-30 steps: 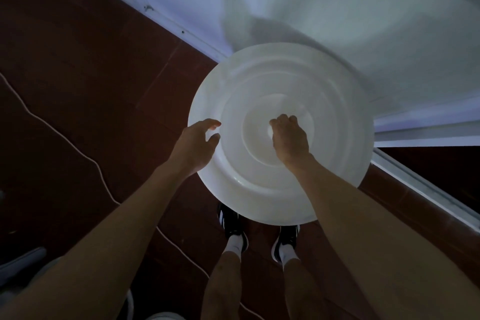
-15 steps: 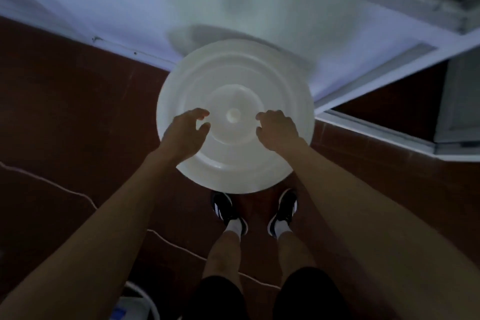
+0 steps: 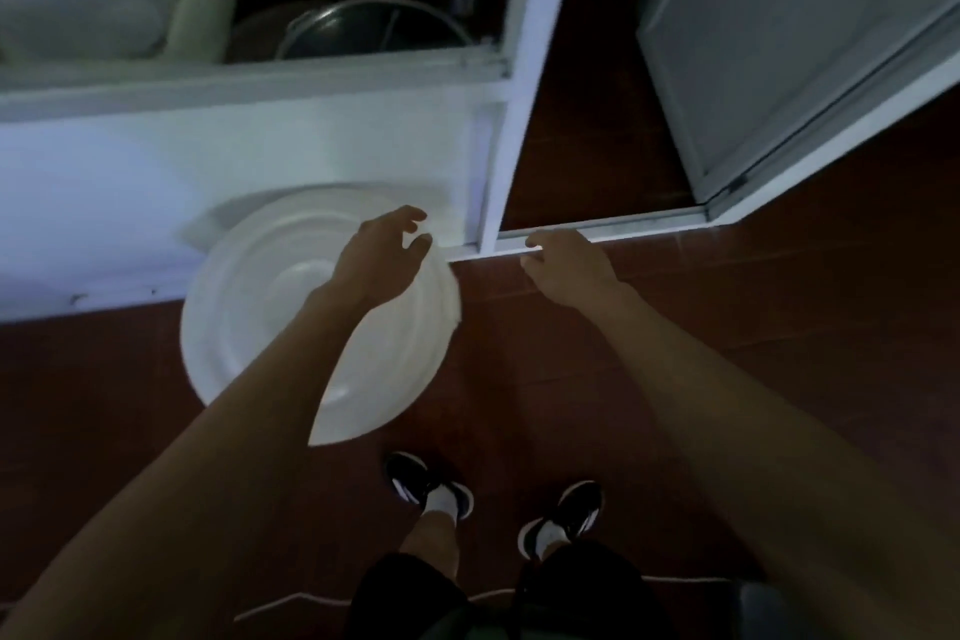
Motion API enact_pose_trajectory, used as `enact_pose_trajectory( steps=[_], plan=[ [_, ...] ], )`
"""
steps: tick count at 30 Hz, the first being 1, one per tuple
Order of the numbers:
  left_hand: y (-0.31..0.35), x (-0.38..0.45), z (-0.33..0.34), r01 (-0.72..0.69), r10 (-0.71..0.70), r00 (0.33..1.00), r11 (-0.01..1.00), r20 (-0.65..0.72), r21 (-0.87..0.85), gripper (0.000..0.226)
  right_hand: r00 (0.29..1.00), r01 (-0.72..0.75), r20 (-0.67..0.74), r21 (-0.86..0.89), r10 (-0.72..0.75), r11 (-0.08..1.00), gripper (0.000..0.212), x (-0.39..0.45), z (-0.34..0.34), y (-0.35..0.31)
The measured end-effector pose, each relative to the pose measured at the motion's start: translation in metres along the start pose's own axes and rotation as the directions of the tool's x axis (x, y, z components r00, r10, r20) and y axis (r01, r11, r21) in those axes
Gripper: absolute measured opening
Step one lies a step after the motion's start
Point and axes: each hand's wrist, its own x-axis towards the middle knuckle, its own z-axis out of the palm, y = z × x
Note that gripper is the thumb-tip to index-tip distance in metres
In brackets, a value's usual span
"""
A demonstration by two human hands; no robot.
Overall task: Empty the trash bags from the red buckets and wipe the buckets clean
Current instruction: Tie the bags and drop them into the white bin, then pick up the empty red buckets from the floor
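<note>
A round white ridged lid point(image 3: 260, 307) leans against the white wall panel point(image 3: 208, 172) with its lower edge on the dark red floor. My left hand point(image 3: 382, 257) hovers over the lid's right rim, fingers apart and holding nothing. My right hand point(image 3: 563, 265) is to the right of the lid, over the white door threshold point(image 3: 623, 229), fingers loosely curled and empty. No red bucket and no trash bag is in view.
An open white door point(image 3: 769, 68) stands at the right beside a white frame post point(image 3: 519, 94). Behind the low wall sit a white tub point(image 3: 88, 5) and a dark metal basin point(image 3: 363, 31). A white cord point(image 3: 291, 600) runs across the floor by my feet.
Both hands have come off the white lid, which now rests against the wall. The view has swung right, showing the doorway and open door. My right hand moved right over the threshold.
</note>
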Motion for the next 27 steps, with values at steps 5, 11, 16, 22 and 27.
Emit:
enact_pose_trajectory(
  steps=[5,11,16,22,27],
  plan=[
    [0.138,-0.001,0.039,-0.179,0.178,0.984,0.982,0.021,0.058,0.038,0.994,-0.047,-0.090,0.101,0.056,0.994,0.045,-0.057,-0.083,0.109],
    [0.306,-0.012,0.103,-0.419,0.404,0.907,0.893,0.119,0.167,0.041,0.962,-0.111,-0.227,0.182,0.151,0.977,0.030,-0.141,-0.172,0.234],
    [0.423,-0.021,0.156,-0.534,0.505,0.844,0.821,0.179,0.202,0.046,0.898,-0.234,-0.310,0.264,0.312,0.936,0.027,-0.199,-0.218,0.327],
    [0.539,-0.013,0.224,-0.675,0.630,0.737,0.710,0.245,0.203,0.047,0.809,-0.361,-0.378,0.283,0.449,0.889,0.024,-0.247,-0.269,0.426],
    [0.629,0.009,0.283,-0.754,0.691,0.648,0.641,0.322,0.141,0.044,0.737,-0.446,-0.408,0.305,0.539,0.841,0.034,-0.265,-0.306,0.507]
  ],
)
